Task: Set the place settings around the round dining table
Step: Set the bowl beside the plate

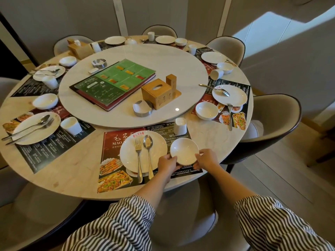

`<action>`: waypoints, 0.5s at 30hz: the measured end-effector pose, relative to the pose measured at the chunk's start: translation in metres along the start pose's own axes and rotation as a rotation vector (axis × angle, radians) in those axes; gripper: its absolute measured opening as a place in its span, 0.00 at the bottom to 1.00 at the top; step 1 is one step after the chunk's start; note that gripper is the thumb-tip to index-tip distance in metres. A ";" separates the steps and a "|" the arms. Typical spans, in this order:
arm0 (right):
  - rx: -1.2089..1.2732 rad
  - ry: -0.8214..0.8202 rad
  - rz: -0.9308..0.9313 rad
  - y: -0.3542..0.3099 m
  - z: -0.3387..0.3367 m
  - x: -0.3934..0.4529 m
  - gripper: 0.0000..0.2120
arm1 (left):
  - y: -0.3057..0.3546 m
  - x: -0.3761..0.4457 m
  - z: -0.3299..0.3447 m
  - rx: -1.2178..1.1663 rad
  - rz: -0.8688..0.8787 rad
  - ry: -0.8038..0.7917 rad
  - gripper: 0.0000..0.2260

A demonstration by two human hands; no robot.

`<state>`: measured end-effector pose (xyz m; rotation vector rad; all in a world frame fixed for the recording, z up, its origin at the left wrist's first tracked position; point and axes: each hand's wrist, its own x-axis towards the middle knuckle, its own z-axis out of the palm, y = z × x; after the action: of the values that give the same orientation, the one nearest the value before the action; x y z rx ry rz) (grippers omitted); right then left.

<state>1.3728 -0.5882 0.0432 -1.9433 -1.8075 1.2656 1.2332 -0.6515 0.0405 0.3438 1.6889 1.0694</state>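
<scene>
Left hand [167,164] and right hand [206,159], arms outstretched, apparently pinch the white bowl [184,150] between them.

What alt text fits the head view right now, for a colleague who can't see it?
Both hands, left hand and right hand, hold a small white bowl beside a plate carrying a fork and spoon, on a round table set with more places.

The paper placemat [116,145] near the person has big white letters "MAO" on its red part. Small white print at its bottom edge says "no 11 & 12". Other print is too small to read.
</scene>
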 end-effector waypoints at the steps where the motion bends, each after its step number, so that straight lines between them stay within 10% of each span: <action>1: -0.001 0.018 -0.024 -0.003 -0.001 -0.002 0.17 | 0.003 -0.001 -0.003 -0.019 0.003 -0.003 0.16; 15: 0.099 -0.014 -0.246 -0.121 0.052 -0.019 0.09 | 0.054 -0.006 -0.114 -0.250 0.101 0.199 0.18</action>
<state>1.2522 -0.5977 0.0990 -1.6069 -1.8834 1.2623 1.1213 -0.6800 0.0917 0.1668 1.7005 1.4125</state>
